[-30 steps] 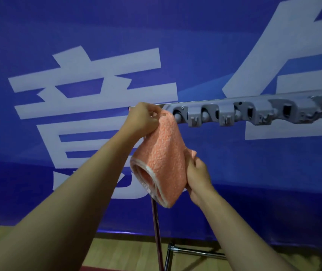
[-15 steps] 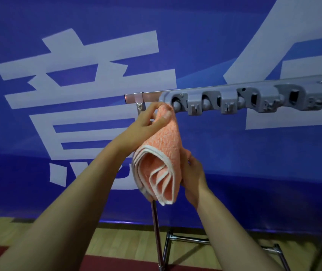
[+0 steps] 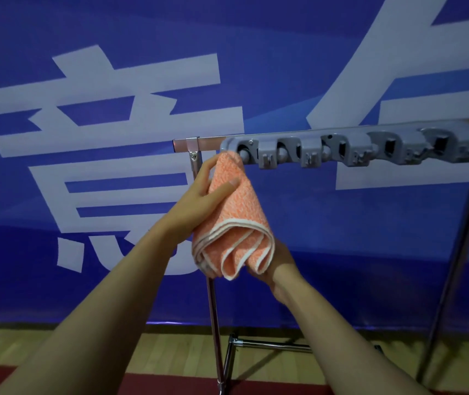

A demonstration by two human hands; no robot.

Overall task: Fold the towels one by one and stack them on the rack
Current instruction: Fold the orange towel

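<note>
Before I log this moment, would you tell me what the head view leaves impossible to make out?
- Right hand: its fingers sit behind the orange towel, so the grip is unseen.
- Left hand: only its thumb shows on the towel's front.
- Rack: its right end runs off the frame edge.
- No other towels are in view.

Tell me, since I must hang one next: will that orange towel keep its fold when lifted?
Probably not unaided. The orange towel looks floppy: its white-edged layers sag open in loops at the bottom. It seems light, since the left hand pinches its top while the right hand holds the lower edge. Its nubby pile likely resists slipping.
</note>
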